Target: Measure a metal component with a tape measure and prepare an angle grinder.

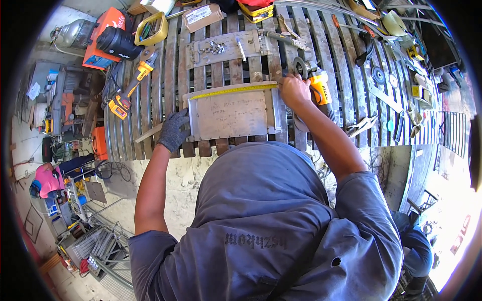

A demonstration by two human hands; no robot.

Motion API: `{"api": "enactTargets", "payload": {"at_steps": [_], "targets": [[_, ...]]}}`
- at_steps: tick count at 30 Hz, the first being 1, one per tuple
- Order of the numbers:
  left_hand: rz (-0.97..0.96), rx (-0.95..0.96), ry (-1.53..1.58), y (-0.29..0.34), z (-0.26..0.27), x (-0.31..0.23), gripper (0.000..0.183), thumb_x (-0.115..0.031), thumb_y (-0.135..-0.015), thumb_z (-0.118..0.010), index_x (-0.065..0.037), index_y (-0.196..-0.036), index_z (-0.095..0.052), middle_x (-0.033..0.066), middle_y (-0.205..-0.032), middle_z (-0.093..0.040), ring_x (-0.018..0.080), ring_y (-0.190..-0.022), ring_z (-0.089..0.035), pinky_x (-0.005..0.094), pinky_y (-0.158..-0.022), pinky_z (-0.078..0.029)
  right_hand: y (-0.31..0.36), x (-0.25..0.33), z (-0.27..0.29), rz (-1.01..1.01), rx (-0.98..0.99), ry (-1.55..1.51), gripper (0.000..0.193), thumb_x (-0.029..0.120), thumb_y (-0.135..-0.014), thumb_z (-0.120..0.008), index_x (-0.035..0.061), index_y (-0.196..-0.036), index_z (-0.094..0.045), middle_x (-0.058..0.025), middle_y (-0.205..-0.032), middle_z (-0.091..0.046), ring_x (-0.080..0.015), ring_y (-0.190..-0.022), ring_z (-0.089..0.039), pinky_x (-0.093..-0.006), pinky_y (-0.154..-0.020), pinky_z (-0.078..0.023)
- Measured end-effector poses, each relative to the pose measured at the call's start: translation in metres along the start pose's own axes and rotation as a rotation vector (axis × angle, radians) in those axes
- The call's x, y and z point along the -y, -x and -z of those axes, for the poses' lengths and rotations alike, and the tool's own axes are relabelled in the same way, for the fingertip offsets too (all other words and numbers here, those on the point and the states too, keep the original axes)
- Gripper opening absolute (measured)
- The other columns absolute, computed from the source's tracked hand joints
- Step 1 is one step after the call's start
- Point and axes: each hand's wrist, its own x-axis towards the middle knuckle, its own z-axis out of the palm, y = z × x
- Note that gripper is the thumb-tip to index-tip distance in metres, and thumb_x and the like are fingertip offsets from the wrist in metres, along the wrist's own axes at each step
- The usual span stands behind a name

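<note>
A grey metal plate [228, 123] with handwriting on it lies near the front edge of the slatted table. Along its far edge stretches a yellow tape measure [231, 90], running left to right. My bare right hand [295, 91] is closed round the tape's right end, and the fingers hide what is inside them. Just right of that hand lies a yellow angle grinder [320, 86]. My left hand [174, 131], in a dark grey glove, rests at the plate's left edge with its fingers apart. A flat strip [149, 132] lies beside the glove.
A yellow cordless grinder [131, 90] lies at the left of the slatted table [173, 65]. Farther back are a plate with small metal pieces [217, 47], locking pliers [288, 37] and a yellow tub [151, 29]. Discs [379, 75] and a metal square [385, 98] lie to the right.
</note>
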Motion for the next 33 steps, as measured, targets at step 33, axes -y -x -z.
{"api": "enactTargets", "payload": {"at_steps": [33], "targets": [[-0.012,-0.012,-0.013,0.001,-0.001,0.001,0.051,-0.007,-0.068,-0.086,-0.006,-0.116,-0.069,0.0159,-0.144,-0.059,0.0389,-0.13,-0.053,0.0456,-0.114,-0.042,-0.007,-0.002,-0.008,-0.002,-0.046,0.045,0.027,0.021,-0.098,-0.055,0.0096,-0.113,-0.075,-0.0059,-0.129,-0.067,-0.0267,-0.126,-0.059,-0.0625,-0.1,-0.042]]}}
